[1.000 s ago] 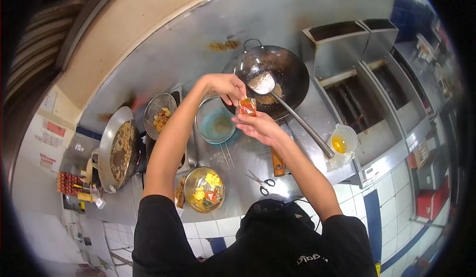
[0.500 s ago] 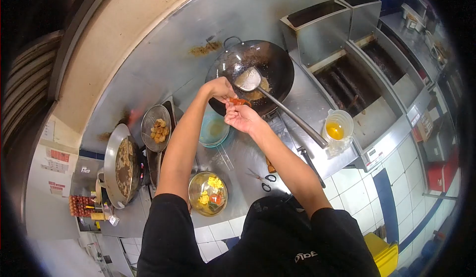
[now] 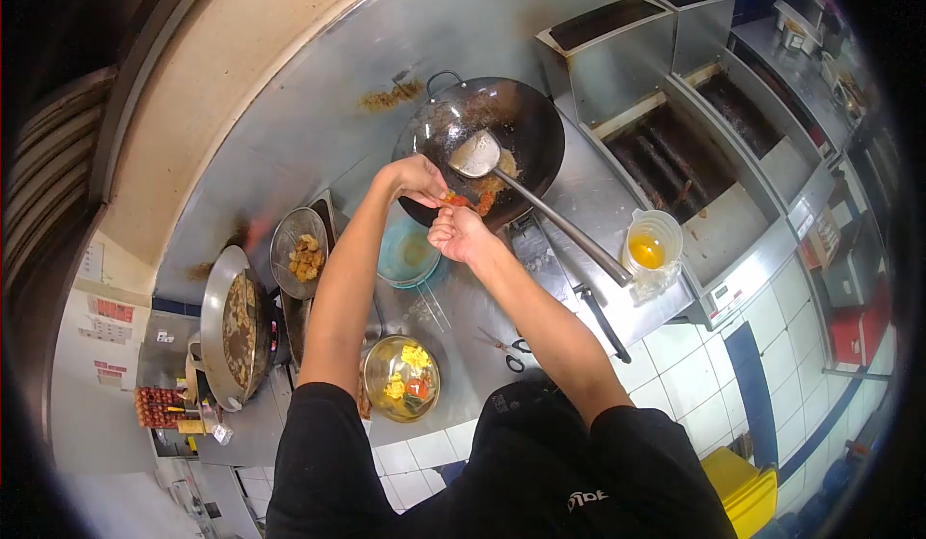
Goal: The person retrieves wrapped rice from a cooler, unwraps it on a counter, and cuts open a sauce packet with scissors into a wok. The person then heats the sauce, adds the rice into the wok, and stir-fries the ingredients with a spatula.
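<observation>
My left hand [image 3: 421, 180] and my right hand [image 3: 457, 231] meet over the near edge of a dark wok [image 3: 535, 144]. Pinched between their fingers is a small orange-red packet [image 3: 453, 199], partly hidden by the fingertips. Beside it, an orange-red clump [image 3: 486, 202] shows against the wok's inner side. A long-handled wok spatula [image 3: 476, 155] rests across the wok, blade inside and handle out over the near right rim. Brownish food or liquid lies under the blade.
A blue-green bowl with a strainer [image 3: 409, 255] stands below my left wrist. Nearer are a metal bowl [image 3: 371, 399] of yellow and red food and scissors [image 3: 506, 346]. To the right stands a jug [image 3: 656, 240] of yellow liquid; at left, a second wok [image 3: 217, 336] and a strainer of browned pieces [image 3: 307, 257].
An orange-red clump now shows apart from my fingers, over the wok's inner side. My hands have shifted slightly left in view, still close together.
</observation>
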A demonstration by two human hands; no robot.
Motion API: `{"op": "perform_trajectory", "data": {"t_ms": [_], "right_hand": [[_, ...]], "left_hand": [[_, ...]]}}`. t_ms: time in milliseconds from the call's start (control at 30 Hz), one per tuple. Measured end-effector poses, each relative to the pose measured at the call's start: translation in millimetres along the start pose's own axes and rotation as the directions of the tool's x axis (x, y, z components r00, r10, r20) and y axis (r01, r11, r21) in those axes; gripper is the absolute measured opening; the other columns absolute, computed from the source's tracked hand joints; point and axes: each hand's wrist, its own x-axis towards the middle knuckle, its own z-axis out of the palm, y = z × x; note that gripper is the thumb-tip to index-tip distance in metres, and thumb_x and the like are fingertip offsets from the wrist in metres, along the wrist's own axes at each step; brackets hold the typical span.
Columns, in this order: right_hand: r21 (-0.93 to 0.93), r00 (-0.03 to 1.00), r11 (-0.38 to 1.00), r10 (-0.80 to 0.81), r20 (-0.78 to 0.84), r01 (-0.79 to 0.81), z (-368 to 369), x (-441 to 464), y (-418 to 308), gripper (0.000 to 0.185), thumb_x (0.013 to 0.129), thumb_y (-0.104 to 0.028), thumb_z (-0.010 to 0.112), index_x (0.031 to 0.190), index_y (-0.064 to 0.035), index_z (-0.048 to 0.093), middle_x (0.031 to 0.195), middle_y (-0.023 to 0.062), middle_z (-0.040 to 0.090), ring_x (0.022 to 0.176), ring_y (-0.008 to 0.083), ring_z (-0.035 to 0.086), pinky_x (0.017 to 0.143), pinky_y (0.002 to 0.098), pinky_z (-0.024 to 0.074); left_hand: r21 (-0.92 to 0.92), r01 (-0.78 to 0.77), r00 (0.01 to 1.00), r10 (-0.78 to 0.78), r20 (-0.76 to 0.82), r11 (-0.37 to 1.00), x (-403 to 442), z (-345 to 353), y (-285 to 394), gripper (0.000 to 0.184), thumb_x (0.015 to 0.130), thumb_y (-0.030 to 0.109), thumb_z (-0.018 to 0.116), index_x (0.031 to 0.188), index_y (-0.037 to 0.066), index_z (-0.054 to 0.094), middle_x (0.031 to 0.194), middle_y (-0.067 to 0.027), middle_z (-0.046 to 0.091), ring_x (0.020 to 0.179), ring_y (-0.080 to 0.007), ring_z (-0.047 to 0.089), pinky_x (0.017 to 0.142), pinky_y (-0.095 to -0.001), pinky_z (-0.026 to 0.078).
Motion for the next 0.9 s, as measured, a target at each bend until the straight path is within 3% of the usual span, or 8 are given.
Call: {"op": "perform_trajectory", "data": {"t_ms": [100,200,267,367,533,700,833,900], "right_hand": [[-0.076,0.992,0.994,-0.09,-0.085,0.083,0.2,-3.9,1.2,0.04,0.106,-0.026,0.033,0.067,-0.0163,0.036,0.05,-0.0071,0.02,0.04,0.0081,0.019,0.042,0.0251,0.0197],[-0.121,0.988,0.981,-0.152,0.027,0.155,0.0,-6.4,6.7,0.035,0.106,-0.025,0.038,0.073,-0.0137,0.046,0.054,-0.0049,0.032,0.044,0.0084,0.028,0.043,0.0234,0.0277],[-0.2,0.952,0.958,-0.244,-0.183,0.207,22.0,-21.7,15.7,0.027,0.104,-0.025,0.044,0.086,-0.0089,0.056,0.064,-0.0017,0.045,0.052,0.009,0.038,0.051,0.0214,0.0377],[-0.222,0.971,0.959,-0.206,-0.119,0.176,16.1,-16.6,9.9,0.022,0.104,-0.02,0.045,0.099,-0.0058,0.061,0.075,0.0019,0.054,0.061,0.0104,0.046,0.059,0.021,0.0432],[-0.322,0.983,0.936,-0.172,-0.06,0.144,-0.8,-1.6,1.1,0.027,0.104,-0.017,0.039,0.081,-0.0122,0.051,0.061,-0.0055,0.038,0.049,0.0052,0.032,0.044,0.0206,0.0291],[-0.213,0.967,0.968,-0.172,-0.187,0.131,5.8,-3.2,4.0,0.032,0.104,-0.024,0.038,0.073,-0.0163,0.042,0.051,-0.0072,0.021,0.04,0.0074,0.016,0.037,0.0238,0.0165],[-0.186,0.975,0.973,-0.168,-0.146,0.139,-0.5,-0.9,-1.5,0.032,0.104,-0.028,0.039,0.075,-0.0158,0.045,0.054,-0.0065,0.03,0.043,0.0077,0.024,0.039,0.0226,0.022],[-0.337,0.954,0.923,-0.251,-0.164,0.185,4.8,-2.3,0.5,0.03,0.104,-0.03,0.04,0.084,-0.0118,0.053,0.065,-0.0031,0.042,0.052,0.0082,0.037,0.045,0.0218,0.0318]], "left_hand": [[0.0,-0.047,0.999,0.047,-0.006,0.999,0.7,4.5,0.2,0.013,0.078,-0.002,0.076,0.088,-0.003,0.067,0.083,-0.0107,0.07,0.076,-0.0192,0.071,0.072,-0.0297,0.062],[0.001,-0.093,0.995,0.093,-0.047,0.996,-1.3,5.2,1.4,0.014,0.077,-0.001,0.077,0.087,-0.001,0.067,0.082,-0.0087,0.069,0.074,-0.0173,0.07,0.069,-0.0283,0.061],[0.007,-0.115,0.992,0.116,-0.041,0.993,5.9,-0.3,-7.0,0.014,0.076,0.0,0.077,0.086,0.0,0.067,0.08,-0.0077,0.069,0.072,-0.0162,0.069,0.067,-0.0273,0.06],[0.014,-0.127,0.991,0.127,-0.043,0.992,4.0,-2.1,-11.1,0.015,0.075,0.002,0.079,0.083,0.002,0.066,0.076,-0.0054,0.067,0.067,-0.0136,0.066,0.061,-0.0247,0.058],[-0.004,-0.173,0.981,0.172,-0.089,0.985,-1.4,11.1,-9.7,0.015,0.075,0.002,0.079,0.08,0.0,0.065,0.074,-0.0061,0.067,0.065,-0.0127,0.065,0.059,-0.0245,0.057],[0.009,-0.208,0.97,0.208,-0.125,0.978,-4.6,21.4,-11.6,0.013,0.076,0.001,0.077,0.078,0.0,0.065,0.073,-0.0066,0.067,0.065,-0.0124,0.065,0.059,-0.0255,0.057],[-0.019,-0.281,0.943,0.273,-0.189,0.959,-0.9,27.6,-14.2,0.012,0.077,0.002,0.077,0.076,0.001,0.064,0.072,-0.0061,0.067,0.064,-0.0123,0.064,0.059,-0.0263,0.056],[0.065,-0.288,0.935,0.295,-0.199,0.955,0.7,19.5,-13.7,0.013,0.077,0.002,0.077,0.077,0.001,0.065,0.072,-0.0053,0.067,0.064,-0.0119,0.064,0.059,-0.0259,0.056]]}}
